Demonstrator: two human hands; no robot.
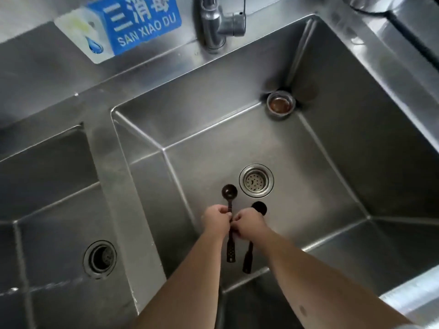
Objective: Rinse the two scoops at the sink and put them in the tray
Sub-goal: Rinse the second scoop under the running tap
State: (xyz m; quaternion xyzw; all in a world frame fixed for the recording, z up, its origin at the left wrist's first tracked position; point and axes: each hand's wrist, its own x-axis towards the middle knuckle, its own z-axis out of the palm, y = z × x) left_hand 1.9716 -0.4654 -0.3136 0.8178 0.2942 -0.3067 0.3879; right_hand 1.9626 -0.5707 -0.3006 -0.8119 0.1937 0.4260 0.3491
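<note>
While both arms reach into the right basin (332, 138), the left hand (217, 218) pinches one dark scoop (229, 193) by its handle; the right hand (249, 222) closes on the second scoop (259, 208). The walls stand well apart; the drain strainer (256, 180) lies just beyond, the faucet (219, 22) overhead.

A commercial kitchen's washing station, seen from above. A deep, square-sided stainless-steel sink basin (332, 138) sits beside a second steel basin (47, 186) in one welded steel counter (59, 79). A chrome lever tap (218, 22) stands behind. A blue plastic sign (140, 22) on the steel backsplash reads "SAN XIAO DU", with Chinese characters above.
</note>
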